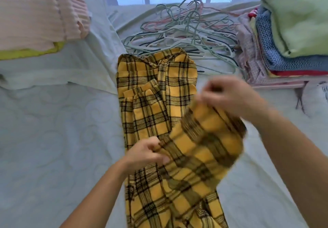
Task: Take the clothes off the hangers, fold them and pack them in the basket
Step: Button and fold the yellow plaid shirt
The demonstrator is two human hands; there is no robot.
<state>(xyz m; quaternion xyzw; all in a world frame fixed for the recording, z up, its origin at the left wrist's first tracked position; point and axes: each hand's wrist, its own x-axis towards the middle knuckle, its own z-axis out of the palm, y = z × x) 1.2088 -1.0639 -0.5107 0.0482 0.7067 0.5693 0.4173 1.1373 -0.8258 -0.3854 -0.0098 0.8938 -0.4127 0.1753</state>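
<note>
A yellow and black plaid garment (156,92) lies lengthwise on the pale bed sheet in the middle of the view. My left hand (147,154) pinches the fabric near its left edge, low in the frame. My right hand (229,97) grips a lifted fold of the same garment at the right; this hand and the raised cloth are blurred. A heap of bare plastic hangers (184,32) lies just beyond the garment. No basket is in view.
A stack of folded clothes (291,37), green on top, sits at the right. Folded pink ribbed blankets (39,12) over a yellow-green layer lie at the far left. The bed sheet (58,139) stretches out on both sides. A window is at the back.
</note>
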